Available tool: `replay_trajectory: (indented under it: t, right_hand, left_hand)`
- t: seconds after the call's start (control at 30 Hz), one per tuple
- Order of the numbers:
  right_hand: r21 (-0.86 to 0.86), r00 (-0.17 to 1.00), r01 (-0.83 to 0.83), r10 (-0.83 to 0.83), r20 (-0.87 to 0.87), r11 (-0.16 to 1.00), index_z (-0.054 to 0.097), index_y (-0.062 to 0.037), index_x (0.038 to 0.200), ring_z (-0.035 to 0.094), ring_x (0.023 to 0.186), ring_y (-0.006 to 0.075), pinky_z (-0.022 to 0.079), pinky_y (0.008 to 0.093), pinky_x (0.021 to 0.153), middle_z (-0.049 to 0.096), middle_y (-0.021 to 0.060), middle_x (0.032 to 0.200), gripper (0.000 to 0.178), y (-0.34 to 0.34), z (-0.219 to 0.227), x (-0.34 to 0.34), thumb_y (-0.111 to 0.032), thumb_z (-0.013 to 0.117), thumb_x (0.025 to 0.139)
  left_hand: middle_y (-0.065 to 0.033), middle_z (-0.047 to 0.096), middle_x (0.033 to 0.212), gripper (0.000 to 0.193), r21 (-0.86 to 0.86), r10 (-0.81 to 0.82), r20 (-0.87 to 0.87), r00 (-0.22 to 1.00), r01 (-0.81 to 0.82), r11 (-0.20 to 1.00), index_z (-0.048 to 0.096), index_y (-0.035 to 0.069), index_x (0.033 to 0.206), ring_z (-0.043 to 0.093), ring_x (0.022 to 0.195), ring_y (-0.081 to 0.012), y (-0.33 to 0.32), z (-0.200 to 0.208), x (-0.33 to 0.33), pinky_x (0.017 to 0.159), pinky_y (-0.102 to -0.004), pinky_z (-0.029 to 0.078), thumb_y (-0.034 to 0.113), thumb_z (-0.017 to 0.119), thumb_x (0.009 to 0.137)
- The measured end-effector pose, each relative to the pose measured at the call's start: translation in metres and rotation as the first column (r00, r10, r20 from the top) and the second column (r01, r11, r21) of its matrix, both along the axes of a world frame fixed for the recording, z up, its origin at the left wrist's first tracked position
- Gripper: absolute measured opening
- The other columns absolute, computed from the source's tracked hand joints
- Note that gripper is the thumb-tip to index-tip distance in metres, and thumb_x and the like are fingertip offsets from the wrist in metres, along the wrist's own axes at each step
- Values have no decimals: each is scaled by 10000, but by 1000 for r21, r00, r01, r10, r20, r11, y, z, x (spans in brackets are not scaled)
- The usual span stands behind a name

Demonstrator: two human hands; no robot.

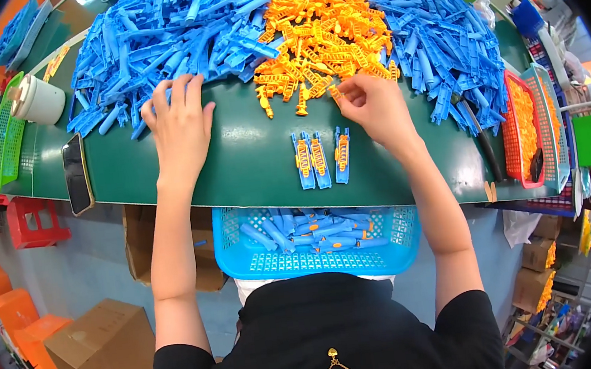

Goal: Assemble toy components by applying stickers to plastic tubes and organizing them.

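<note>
A phone [77, 175] lay at the left of the green bench [248, 142], beside a heap of blue plastic shells [165, 36]. The worker's left hand [180, 124] rested at the heap's near edge, fingers spread and thumb apart, with nothing visible in its grasp. The long, trough-like shells looked light and stiff, their smooth faces likely slick; the long sides offered the surest hold.

At centre, three blue shells with orange inserts [319, 160] lay in a row, two close together and the third just apart, above a light-blue basket [311, 262] of blue pieces below the bench's edge.

Behind them spread a pile of orange ribbed parts [326, 26], apparently feather-light and firm, their open, ladder-like frames apt to snag one another and their narrow ends perhaps easiest to snap. At its near edge, the right hand [377, 107] pinched an orange part [335, 92] between thumb and fingertips; the sturdier middle, taken by its sides, seemed the safer grip.

Farther right rose a second blue heap [440, 50].
</note>
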State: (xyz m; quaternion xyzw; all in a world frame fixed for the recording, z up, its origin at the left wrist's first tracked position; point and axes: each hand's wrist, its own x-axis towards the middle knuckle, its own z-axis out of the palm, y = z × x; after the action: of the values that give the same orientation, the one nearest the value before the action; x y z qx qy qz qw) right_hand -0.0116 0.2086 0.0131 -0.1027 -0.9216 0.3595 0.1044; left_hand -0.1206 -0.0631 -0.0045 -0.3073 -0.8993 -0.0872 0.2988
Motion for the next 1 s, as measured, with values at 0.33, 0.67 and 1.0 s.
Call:
replay_trajectory:
  t: [0.33,0.67,1.0]
  right_hand:
    - [318,963,-117,186,-196,941,660,-26,890,605,702,236,478,338,628,596,94,818,119,-14,-14,7,-116,709,830]
    - [11,987,-77,77,-143,997,663,5,895,617,676,133,491,261,634,658,67,770,94,-1,-13,0,-63,702,843]
    - [237,937,-180,240,-255,955,634,7,927,614,715,225,478,318,640,635,111,822,80,4,-17,-2,-65,630,893]
  left_hand:
    - [-25,604,972,257,-58,-18,135,991,26,998,625,117,1030,522,1035,-239,-7,-2,-3,926,-413,305,188,720,802]
    - [-22,589,950,183,135,14,199,980,-42,990,631,111,848,536,948,-216,-23,-4,26,866,-391,326,216,759,769]
    - [-50,547,1092,303,164,51,129,990,-72,984,637,116,932,458,1077,-273,1,-2,30,891,-446,319,309,779,746]
